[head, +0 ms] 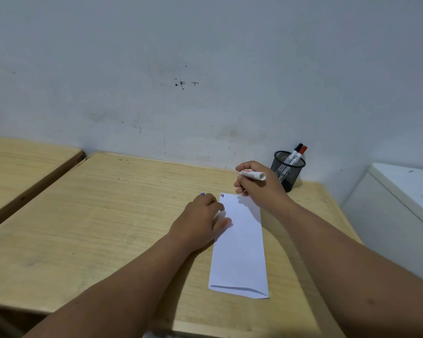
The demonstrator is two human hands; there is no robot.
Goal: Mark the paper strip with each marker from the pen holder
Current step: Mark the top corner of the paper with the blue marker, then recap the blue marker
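Right hand (257,184) grips one white marker (252,174); left hand (203,215), closed around a blue cap (202,194), pins the smooth paper strip (241,252). Two markers stand in the black mesh holder (288,170) on the wooden bench (95,228).

The light is dim, cool and even, giving the wall (205,69) a grey-blue cast with no glare anywhere. Soft shadows fall beneath both forearms onto the tabletop (95,215), and a faint one lies on the paper strip (241,245) under the right hand (257,184). Wide-angle distortion bends the tabletop's edges near the corners. Focus is fair centrally; the forearms at the bottom edge look soft.
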